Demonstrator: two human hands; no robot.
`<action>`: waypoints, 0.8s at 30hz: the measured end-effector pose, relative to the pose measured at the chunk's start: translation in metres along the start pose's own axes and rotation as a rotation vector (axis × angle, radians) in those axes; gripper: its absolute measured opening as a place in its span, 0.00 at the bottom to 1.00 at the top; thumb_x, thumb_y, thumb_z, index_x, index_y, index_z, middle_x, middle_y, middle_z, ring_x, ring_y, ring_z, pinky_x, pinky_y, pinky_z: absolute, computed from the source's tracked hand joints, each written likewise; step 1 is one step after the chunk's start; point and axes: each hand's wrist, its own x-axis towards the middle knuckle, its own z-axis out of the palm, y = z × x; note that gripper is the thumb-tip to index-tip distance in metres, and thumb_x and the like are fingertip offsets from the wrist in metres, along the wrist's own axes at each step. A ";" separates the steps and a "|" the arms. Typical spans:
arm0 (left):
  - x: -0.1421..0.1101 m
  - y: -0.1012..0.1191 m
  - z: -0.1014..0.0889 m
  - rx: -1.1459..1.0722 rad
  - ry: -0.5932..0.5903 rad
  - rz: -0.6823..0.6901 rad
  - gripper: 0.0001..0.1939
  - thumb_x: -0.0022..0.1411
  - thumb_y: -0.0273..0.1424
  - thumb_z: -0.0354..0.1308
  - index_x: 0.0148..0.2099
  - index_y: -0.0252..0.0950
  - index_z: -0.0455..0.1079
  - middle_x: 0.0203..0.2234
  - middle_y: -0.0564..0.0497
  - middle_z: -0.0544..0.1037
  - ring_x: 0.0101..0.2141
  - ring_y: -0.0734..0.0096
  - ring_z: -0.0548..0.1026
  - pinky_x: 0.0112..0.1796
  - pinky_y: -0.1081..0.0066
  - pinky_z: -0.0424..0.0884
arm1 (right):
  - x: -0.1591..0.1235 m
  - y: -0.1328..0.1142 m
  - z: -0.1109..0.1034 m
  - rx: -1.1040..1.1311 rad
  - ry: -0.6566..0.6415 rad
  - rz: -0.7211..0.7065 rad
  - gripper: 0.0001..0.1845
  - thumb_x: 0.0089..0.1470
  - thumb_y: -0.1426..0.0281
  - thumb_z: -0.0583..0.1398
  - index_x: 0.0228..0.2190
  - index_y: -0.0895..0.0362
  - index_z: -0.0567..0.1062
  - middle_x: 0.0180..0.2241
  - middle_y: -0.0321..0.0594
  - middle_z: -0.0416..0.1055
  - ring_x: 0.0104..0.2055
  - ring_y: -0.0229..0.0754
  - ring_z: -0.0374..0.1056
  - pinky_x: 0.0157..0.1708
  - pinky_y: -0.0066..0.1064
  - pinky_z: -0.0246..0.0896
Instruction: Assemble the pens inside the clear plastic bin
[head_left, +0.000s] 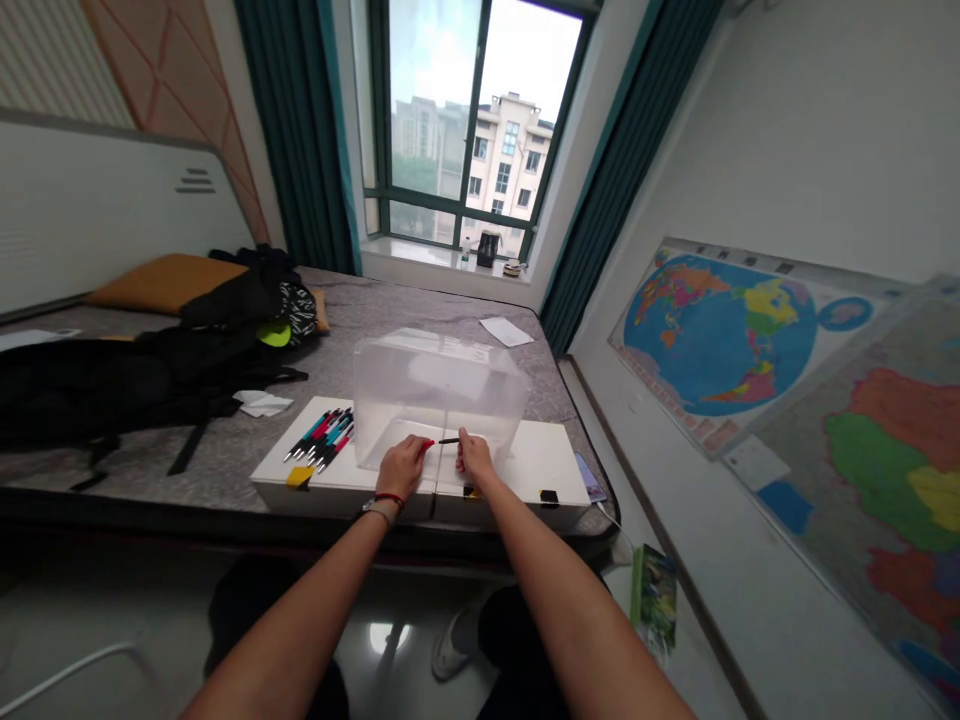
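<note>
My left hand (403, 466) is closed, pinching a small red pen part (430, 443) at its fingertips. Facing it, my right hand (474, 457) grips a slim black pen piece (448, 441) that points left toward the red part. Whether the two pieces touch is too small to tell. Both hands are just in front of a clear plastic bin (442, 385), above the white boxes (536, 455) it rests on. Left of the bin lies a pile of pens (324, 437) in black, red and blue, with their tips toward me.
The boxes stand at the near edge of a grey mattress (420, 300). A black bag (172, 370), a crumpled tissue (262, 403) and a sheet of paper (506, 331) lie on it. A phone (591, 480) with a cable sits right of the boxes, beside the wall.
</note>
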 end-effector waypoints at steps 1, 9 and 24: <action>0.000 0.000 0.000 0.002 0.000 -0.008 0.15 0.69 0.36 0.43 0.45 0.40 0.70 0.38 0.49 0.76 0.37 0.68 0.73 0.39 0.70 0.64 | 0.000 0.001 0.000 0.007 -0.006 -0.006 0.30 0.56 0.45 0.48 0.18 0.56 0.64 0.11 0.33 0.60 0.13 0.35 0.61 0.14 0.24 0.54; 0.001 0.003 0.000 0.024 -0.014 -0.066 0.14 0.69 0.34 0.43 0.45 0.39 0.69 0.37 0.49 0.77 0.35 0.67 0.73 0.37 0.69 0.63 | 0.001 0.003 -0.001 0.217 -0.026 -0.038 0.20 0.58 0.53 0.49 0.35 0.56 0.68 0.14 0.28 0.63 0.15 0.35 0.65 0.13 0.20 0.55; 0.001 0.003 0.000 0.017 -0.048 -0.050 0.14 0.68 0.32 0.42 0.46 0.39 0.69 0.36 0.48 0.78 0.36 0.66 0.74 0.37 0.70 0.63 | -0.007 0.000 -0.001 0.233 -0.019 -0.098 0.11 0.53 0.63 0.56 0.36 0.55 0.66 0.18 0.26 0.64 0.18 0.35 0.68 0.15 0.21 0.61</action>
